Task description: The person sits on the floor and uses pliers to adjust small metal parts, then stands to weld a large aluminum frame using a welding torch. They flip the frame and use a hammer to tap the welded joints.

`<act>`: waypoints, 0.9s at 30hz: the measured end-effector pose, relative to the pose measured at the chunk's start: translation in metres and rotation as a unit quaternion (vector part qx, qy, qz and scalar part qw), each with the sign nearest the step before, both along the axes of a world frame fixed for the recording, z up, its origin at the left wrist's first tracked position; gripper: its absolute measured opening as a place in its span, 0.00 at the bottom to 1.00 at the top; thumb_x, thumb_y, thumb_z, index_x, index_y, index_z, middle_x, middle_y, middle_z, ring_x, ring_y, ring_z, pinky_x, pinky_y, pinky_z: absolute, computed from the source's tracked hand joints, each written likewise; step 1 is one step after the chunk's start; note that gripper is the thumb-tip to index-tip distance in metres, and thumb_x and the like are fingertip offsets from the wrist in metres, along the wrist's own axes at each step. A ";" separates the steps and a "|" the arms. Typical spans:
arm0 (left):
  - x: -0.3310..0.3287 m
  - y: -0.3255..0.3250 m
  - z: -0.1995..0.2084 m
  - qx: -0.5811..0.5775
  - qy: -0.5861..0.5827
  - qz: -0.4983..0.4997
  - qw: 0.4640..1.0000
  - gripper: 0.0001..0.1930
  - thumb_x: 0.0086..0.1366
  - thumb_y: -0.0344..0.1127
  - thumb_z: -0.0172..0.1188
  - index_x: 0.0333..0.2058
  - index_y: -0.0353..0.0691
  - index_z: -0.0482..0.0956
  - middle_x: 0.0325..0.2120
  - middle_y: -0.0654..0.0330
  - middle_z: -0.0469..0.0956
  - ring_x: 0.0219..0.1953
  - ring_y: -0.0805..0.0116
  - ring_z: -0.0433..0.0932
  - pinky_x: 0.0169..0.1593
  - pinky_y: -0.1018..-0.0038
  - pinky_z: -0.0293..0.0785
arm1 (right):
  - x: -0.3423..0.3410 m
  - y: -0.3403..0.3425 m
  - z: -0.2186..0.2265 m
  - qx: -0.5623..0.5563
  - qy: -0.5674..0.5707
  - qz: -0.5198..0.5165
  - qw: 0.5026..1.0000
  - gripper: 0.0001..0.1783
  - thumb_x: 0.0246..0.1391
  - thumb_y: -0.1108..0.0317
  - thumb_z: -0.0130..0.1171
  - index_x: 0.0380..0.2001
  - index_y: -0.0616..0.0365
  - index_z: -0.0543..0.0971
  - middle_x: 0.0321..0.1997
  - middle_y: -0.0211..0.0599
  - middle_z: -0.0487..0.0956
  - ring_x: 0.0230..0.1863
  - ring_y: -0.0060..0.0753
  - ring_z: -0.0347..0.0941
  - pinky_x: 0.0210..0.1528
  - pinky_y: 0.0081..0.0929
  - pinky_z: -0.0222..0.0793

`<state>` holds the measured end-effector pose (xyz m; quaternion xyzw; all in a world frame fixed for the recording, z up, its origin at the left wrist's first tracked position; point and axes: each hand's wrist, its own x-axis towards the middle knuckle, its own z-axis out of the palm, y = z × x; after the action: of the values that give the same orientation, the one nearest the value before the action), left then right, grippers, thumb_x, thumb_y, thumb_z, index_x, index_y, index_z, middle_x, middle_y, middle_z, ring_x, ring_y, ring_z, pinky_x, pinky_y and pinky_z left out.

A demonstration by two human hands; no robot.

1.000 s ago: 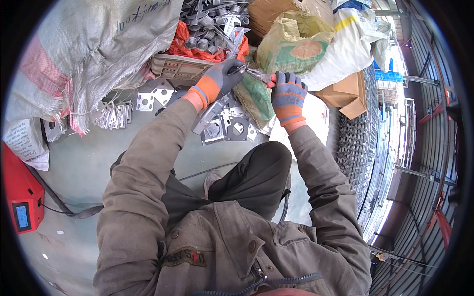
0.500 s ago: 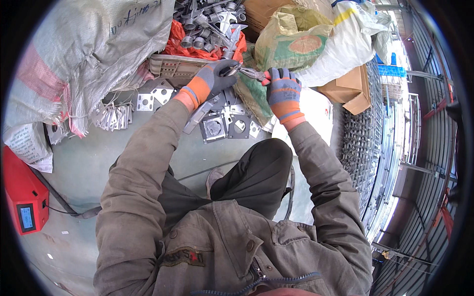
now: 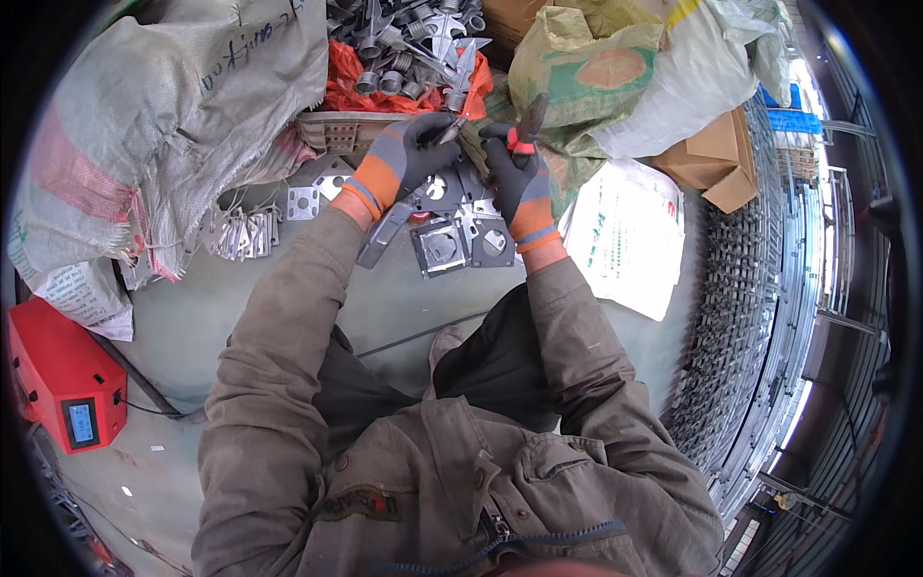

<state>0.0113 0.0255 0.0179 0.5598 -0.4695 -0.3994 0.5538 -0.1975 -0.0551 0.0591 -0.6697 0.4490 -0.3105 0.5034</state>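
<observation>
My left hand (image 3: pixel 399 162), in a grey and orange glove, pinches a small metal piece (image 3: pixel 452 129) between thumb and fingers, before the crate of metal parts. Close by on its right, my right hand (image 3: pixel 520 183), gloved alike, is closed on pliers (image 3: pixel 526 128). Their red and dark handles stick up above the fist; I cannot make out the jaws. Below the hands lie flat metal plates (image 3: pixel 442 247), some dark and some silver, with cut-out holes. A long grey bar-shaped piece (image 3: pixel 385 231) shows beside my left wrist.
A crate (image 3: pixel 336 130) lined with red plastic holds many metal fittings (image 3: pixel 409 62). Woven sacks (image 3: pixel 212 96) stand left, an open green-yellow sack (image 3: pixel 582 82) right, beside a cardboard box (image 3: pixel 716 163). A white printed sheet (image 3: pixel 625 236) and a red device with a screen (image 3: pixel 67 375) lie on the floor.
My right hand has drawn back and turned, so the pliers no longer reach toward the small piece and their handles point up. My left hand stays at the crate with the piece.
</observation>
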 end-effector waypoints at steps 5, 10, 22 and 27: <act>0.007 0.003 0.004 0.019 -0.018 -0.002 1.000 0.31 0.72 0.45 0.73 0.67 0.35 0.80 0.54 0.51 0.87 0.53 0.66 0.85 0.60 0.67 0.81 | 0.007 0.003 0.004 0.010 -0.021 0.030 0.999 0.11 0.71 0.61 0.67 0.46 0.58 0.84 0.33 0.26 0.80 0.33 0.21 0.74 0.36 0.27 0.71; 0.008 0.001 0.003 0.025 -0.027 0.009 0.999 0.30 0.72 0.45 0.73 0.66 0.36 0.81 0.52 0.52 0.87 0.53 0.66 0.85 0.59 0.67 0.81 | 0.010 0.007 0.006 -0.090 0.073 0.061 0.991 0.12 0.70 0.64 0.68 0.46 0.63 0.82 0.34 0.40 0.83 0.36 0.29 0.76 0.42 0.34 0.75; 0.004 -0.001 -0.004 0.007 0.005 0.020 1.000 0.29 0.71 0.43 0.72 0.65 0.33 0.82 0.53 0.44 0.88 0.52 0.57 0.89 0.56 0.64 0.83 | -0.037 -0.018 0.047 -0.313 0.291 0.157 0.890 0.19 0.69 0.60 0.69 0.57 0.56 0.80 0.53 0.49 0.84 0.53 0.61 0.80 0.56 0.49 0.75; -0.006 -0.012 -0.013 -0.016 -0.036 0.052 0.998 0.28 0.69 0.44 0.73 0.63 0.34 0.84 0.53 0.42 0.88 0.52 0.50 0.89 0.57 0.63 0.83 | -0.031 -0.034 0.079 -0.413 0.513 0.177 0.731 0.17 0.72 0.49 0.62 0.52 0.49 0.82 0.54 0.44 0.86 0.58 0.55 0.82 0.59 0.55 0.75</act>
<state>0.0057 0.0140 0.0047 0.5888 -0.4658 -0.3422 0.5650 -0.2289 -0.0894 0.1380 -0.9365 0.3397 0.0203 -0.0844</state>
